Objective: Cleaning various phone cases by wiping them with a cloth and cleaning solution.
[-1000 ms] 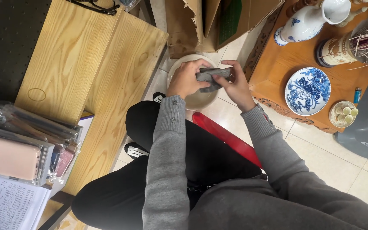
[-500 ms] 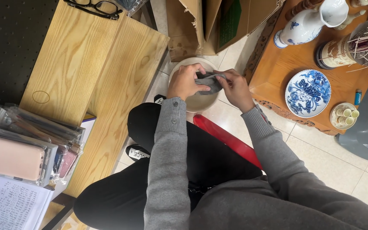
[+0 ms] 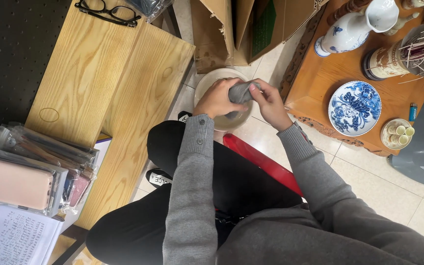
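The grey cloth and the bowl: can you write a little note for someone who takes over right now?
Left hand: its grip is closed on the grey cloth.
Right hand: also gripping the cloth, from the other side.
The cloth is bunched between both hands, right above the pale bowl on the tiled floor.
Done: cloth is up out of the bowl.
Left: cloth has not been put down anywhere; I cannot tell how wet it is.
Nearby: blue-and-white plate on the wooden table, untouched.

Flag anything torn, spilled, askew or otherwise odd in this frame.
The cardboard box on the floor behind the basin has a ragged, torn flap edge. Otherwise nothing stands out: both hands, left hand and right hand, grip a grey cloth over the basin.
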